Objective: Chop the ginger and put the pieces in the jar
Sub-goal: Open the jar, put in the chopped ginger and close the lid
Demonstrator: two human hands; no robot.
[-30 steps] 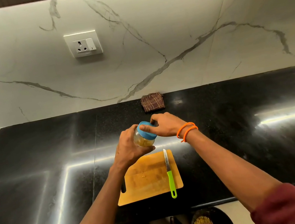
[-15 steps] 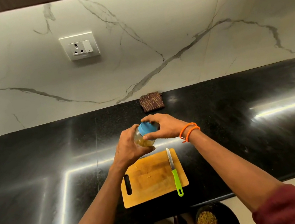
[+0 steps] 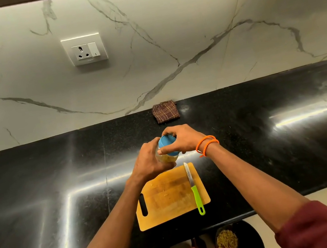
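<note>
Above black countertop (image 3: 60, 184): left hand (image 3: 149, 163) gripping jar (image 3: 167, 159), right hand (image 3: 182, 140) fingers (image 3: 168, 150) curled round blue lid (image 3: 168, 144) (knife (image 3: 194, 188) on board (image 3: 170, 196)).

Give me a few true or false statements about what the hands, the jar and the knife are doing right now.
1. The left hand holds the clear glass jar. True.
2. The right hand holds the green-handled knife. False: its grip is on the round blue lid.
3. The knife lies on the wooden cutting board. True.
4. The jar stands on the board. False: it is held up above the black stone counter.
5. The brown checked cloth lies by the wall. True.
</note>
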